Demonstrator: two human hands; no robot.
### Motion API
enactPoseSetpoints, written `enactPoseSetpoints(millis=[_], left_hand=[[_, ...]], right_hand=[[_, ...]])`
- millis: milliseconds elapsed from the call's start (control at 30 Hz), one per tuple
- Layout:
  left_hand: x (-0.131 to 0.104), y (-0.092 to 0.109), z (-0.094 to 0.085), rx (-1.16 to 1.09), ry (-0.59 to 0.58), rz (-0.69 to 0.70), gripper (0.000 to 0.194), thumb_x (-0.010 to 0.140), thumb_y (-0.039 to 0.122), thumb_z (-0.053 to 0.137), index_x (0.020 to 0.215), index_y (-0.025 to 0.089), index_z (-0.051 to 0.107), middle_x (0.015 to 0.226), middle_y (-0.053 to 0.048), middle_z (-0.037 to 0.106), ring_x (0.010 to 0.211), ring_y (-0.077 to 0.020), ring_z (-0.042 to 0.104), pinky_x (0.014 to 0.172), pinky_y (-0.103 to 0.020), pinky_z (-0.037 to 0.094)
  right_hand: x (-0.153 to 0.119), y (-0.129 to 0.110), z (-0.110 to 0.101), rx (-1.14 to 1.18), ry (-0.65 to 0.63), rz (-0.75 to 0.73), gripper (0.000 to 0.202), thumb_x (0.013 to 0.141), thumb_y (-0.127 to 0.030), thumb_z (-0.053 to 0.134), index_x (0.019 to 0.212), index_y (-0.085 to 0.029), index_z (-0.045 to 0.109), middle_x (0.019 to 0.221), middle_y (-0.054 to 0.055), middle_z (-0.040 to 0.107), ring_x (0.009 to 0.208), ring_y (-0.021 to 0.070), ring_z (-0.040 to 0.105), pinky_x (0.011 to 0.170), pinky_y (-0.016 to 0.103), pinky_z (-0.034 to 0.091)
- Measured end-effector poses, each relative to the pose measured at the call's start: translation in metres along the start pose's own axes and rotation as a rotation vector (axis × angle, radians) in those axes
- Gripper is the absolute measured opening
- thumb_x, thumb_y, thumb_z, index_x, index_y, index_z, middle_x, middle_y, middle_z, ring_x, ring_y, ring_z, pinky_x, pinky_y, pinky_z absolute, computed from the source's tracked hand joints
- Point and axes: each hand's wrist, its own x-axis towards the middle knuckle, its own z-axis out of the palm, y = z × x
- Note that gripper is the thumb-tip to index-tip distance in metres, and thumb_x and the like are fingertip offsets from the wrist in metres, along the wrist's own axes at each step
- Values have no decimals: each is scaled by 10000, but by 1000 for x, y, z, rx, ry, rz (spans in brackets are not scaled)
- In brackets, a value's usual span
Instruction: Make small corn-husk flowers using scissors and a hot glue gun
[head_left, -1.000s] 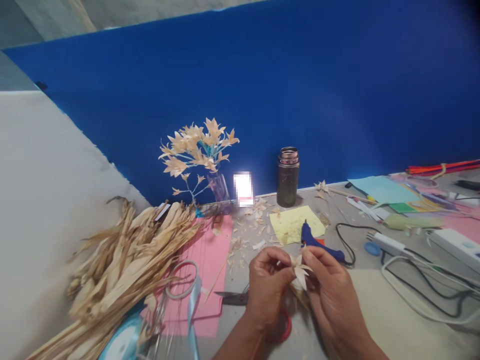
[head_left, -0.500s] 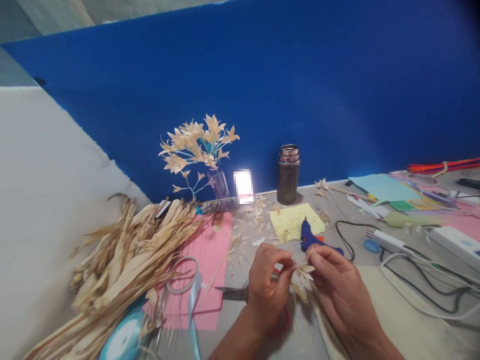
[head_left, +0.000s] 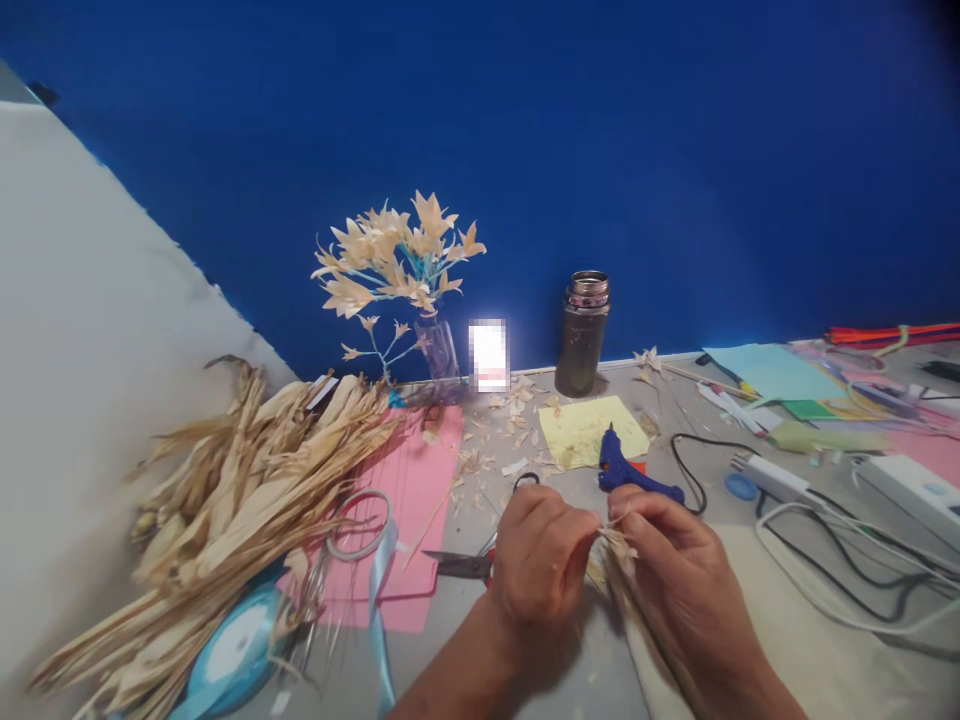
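Observation:
A small pale corn husk flower (head_left: 619, 543), its pointed petals partly covered by fingers, is held between my two hands. My left hand (head_left: 544, 555) is closed, its thumb and fingertips pinching the flower's left side. From the right, my right hand (head_left: 675, 560) pinches the same flower between thumb and fingers. Beneath them lie more husk strips, partly hidden by the hands. Scissors (head_left: 463, 566) with red-and-black handles lie under my left hand, blades pointing left. Just beyond my right hand is a blue glue gun (head_left: 626, 472) beside a yellow paper (head_left: 577, 430).
A heap of dried corn husks (head_left: 247, 510), a blue ribbon spool (head_left: 232, 650) and a tape roll (head_left: 361, 550) lie left. Husk flowers (head_left: 397, 255) stand in a glass vase (head_left: 441, 355) near an open dark flask (head_left: 582, 340). A power strip (head_left: 911, 495) and cables lie right.
My left hand has turned and its fingers have closed in nearer to my right hand, covering more of the flower. The view has tilted slightly downward.

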Motion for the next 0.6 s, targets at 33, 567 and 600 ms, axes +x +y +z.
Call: enactPoseSetpoints(millis=[33, 567, 600], left_hand=[[1, 0, -1, 10, 4, -5, 212, 878, 34, 583, 1026, 185, 567, 699, -17, 648, 656, -166, 543, 634, -301, 456], [-5, 3, 4, 26, 13, -140, 185, 848, 40, 642, 950, 194, 647, 721, -24, 635, 719, -175, 552, 665, -326, 434], [-5, 3, 5, 16, 14, -155, 172, 850, 45, 642, 928, 197, 654, 716, -23, 628, 723, -175, 555, 668, -325, 436]], right_hand=[[0, 1, 0, -3, 3, 5, 158, 709, -335, 859, 735, -222, 752, 843, 12, 623, 776, 152, 557, 679, 234, 478], [-5, -1, 3, -8, -16, 73, 170, 731, -335, 843, 752, -212, 729, 781, -5, 618, 666, 133, 518, 581, 235, 447], [-5, -2, 4, -2, -19, 81, 170, 732, -336, 843, 753, -213, 727, 770, -8, 613, 660, 132, 515, 580, 235, 444]])
